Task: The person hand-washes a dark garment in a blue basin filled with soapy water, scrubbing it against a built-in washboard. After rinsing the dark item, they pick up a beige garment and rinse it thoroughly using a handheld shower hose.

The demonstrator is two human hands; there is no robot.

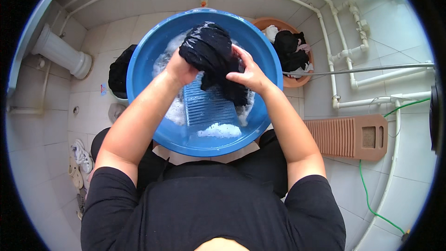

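A wet black garment (209, 49), bunched up and streaked with suds, is lifted over a large round blue basin (139, 76). My left hand (182, 67) grips its left side, the fingers hidden beneath the cloth. On the other side my right hand (250, 72) holds the garment, with thumb and fingers curved around its edge. Part of the cloth hangs down toward the foamy water. Below it, a ribbed blue washboard (209, 107) slopes inside the basin, with a patch of white foam (219, 130) near its lower end.
An orange-brown tub (297, 82) of dark and light clothes stands at the far right. More black cloth (121, 72) lies left of the basin. A brown washboard (334, 135), white pipes (327, 37) and a green hose (367, 195) are on the right; shoes (81, 155) sit at left.
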